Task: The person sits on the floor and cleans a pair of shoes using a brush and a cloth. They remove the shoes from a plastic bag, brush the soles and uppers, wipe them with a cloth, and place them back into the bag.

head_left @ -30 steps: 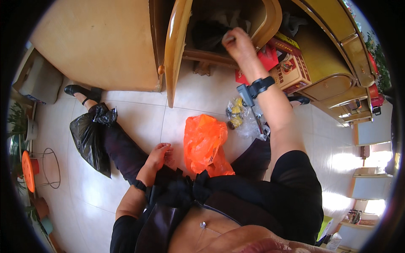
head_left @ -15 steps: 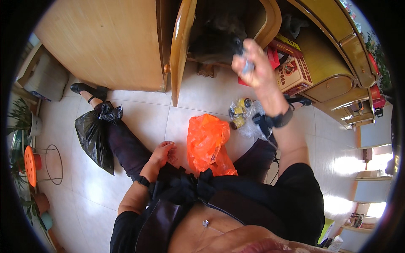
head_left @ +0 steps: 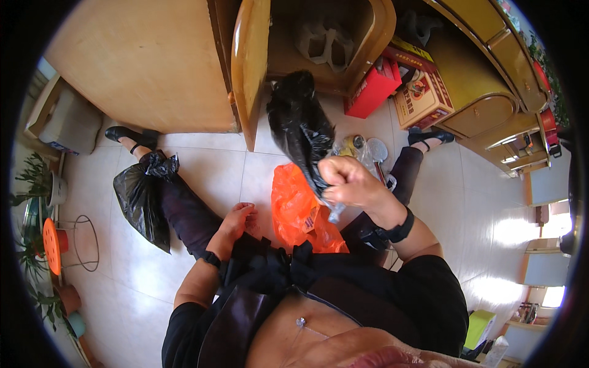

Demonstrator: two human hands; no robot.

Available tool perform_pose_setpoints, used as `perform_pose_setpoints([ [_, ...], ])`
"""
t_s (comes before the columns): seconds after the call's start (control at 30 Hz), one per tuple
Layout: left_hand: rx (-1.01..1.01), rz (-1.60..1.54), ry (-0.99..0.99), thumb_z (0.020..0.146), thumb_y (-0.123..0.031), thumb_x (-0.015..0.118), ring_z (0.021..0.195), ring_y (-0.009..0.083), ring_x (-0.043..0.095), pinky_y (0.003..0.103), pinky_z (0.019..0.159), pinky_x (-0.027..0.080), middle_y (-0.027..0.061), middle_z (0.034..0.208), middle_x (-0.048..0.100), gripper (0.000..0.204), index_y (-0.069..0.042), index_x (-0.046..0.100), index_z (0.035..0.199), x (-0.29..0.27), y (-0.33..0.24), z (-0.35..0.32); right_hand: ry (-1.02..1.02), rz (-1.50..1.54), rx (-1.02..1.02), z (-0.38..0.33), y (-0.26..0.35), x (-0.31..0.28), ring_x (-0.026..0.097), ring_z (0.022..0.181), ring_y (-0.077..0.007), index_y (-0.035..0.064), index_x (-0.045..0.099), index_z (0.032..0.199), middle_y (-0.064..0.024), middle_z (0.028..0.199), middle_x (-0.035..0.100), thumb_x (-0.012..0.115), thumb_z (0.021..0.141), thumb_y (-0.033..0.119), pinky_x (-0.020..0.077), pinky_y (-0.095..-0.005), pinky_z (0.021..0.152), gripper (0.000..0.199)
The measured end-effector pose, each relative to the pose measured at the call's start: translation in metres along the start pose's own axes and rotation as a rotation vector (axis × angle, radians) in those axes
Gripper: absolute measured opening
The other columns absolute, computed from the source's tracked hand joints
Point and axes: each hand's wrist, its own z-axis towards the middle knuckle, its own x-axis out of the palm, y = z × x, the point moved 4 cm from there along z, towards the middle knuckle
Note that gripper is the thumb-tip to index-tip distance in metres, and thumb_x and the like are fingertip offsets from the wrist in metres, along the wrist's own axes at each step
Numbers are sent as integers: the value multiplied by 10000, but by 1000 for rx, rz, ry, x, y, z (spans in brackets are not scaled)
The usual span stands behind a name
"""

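My right hand [head_left: 348, 181] is closed around the gathered neck of a black plastic bag [head_left: 300, 119]. The bag stretches from my fist toward the open cabinet. A scrap of clear bluish plastic [head_left: 336, 213] pokes out beneath the fist. Below it, an orange plastic bag [head_left: 291, 196] lies crumpled on the floor between my legs. By my left thigh, my left hand [head_left: 236, 219] rests with fingers curled in; whatever may be inside them is hidden. Another black plastic bag [head_left: 144, 208] is tied around my left lower leg and hangs down beside it.
The cabinet door [head_left: 245, 73] stands open, with a whitish plastic bag [head_left: 325, 46] inside. A red box [head_left: 372, 89] and a tan carton [head_left: 423, 101] sit to the right. Clear-wrapped items [head_left: 356, 147] lie near my right leg. An orange stool [head_left: 52, 245] stands left.
My right hand has come back from the cabinet opening toward me, drawing the black bag out with it. The whitish bag inside the cabinet now shows. My left hand has hardly moved.
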Motion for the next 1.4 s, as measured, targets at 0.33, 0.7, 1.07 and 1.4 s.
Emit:
perform_pose_setpoints([
  [0.33, 2, 20, -10, 923, -181, 637, 829, 177, 590, 324, 714, 516, 65, 946, 628, 211, -77, 570, 1095, -2, 1, -2, 438, -483, 96, 27, -41, 1, 565, 736, -67, 45, 655, 1000, 2, 812, 609, 738, 841, 128, 477, -250, 656, 197],
  [0.7, 2, 23, 15, 951, -188, 612, 789, 169, 592, 309, 681, 510, 52, 910, 630, 174, -72, 585, 1078, -4, 5, 3, -725, -1051, 110, 226, -85, -279, 664, 878, -224, 58, 626, 1217, -115, 1012, 694, 695, 860, 280, 519, -333, 718, 426],
  [1.07, -44, 8, 62, 956, -187, 604, 721, 185, 622, 323, 646, 530, 75, 885, 651, 204, -25, 601, 1080, -6, 11, 14, -752, -1225, 400, 300, -119, -393, 472, 1315, -387, 118, 557, 1370, -188, 1416, 516, 585, 866, 403, 424, -468, 1044, 580],
  [1.4, -80, 9, 50, 987, -242, 581, 707, 155, 628, 271, 624, 500, 55, 838, 665, 205, -48, 611, 1046, -4, 15, 12, -621, -2274, 318, 315, -124, -446, 675, 1038, -312, 114, 740, 1080, -129, 1137, 701, 493, 938, 201, 546, -502, 784, 298],
])
